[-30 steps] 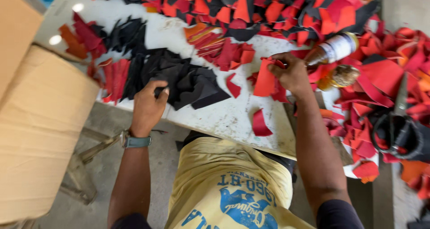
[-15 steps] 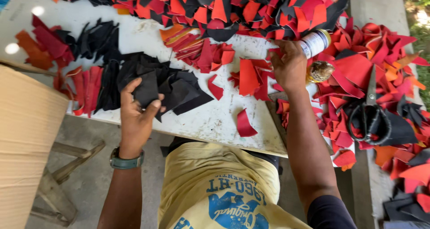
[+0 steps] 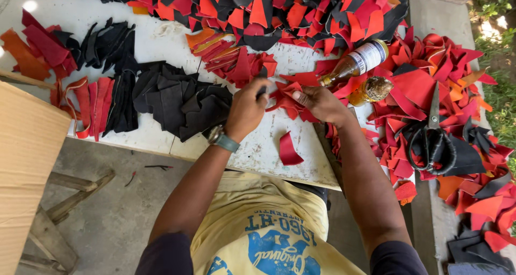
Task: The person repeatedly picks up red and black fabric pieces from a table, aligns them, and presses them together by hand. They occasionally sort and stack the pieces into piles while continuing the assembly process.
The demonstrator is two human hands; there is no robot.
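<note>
Two hands now meet over the red leather scraps [image 3: 287, 95] on the white surface [image 3: 161, 38]. Left hand [image 3: 246, 109] has left the black pile [image 3: 183, 103]; its fingers pinch a dark piece. Right hand [image 3: 321, 103] fingers press the scraps.

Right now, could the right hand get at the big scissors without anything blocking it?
Probably yes. The scissors lie in plain sight on top of the red and black scraps, with nothing over them. The right hand rests on red pieces at the bench, and only the two bottles stand near that path.
</note>
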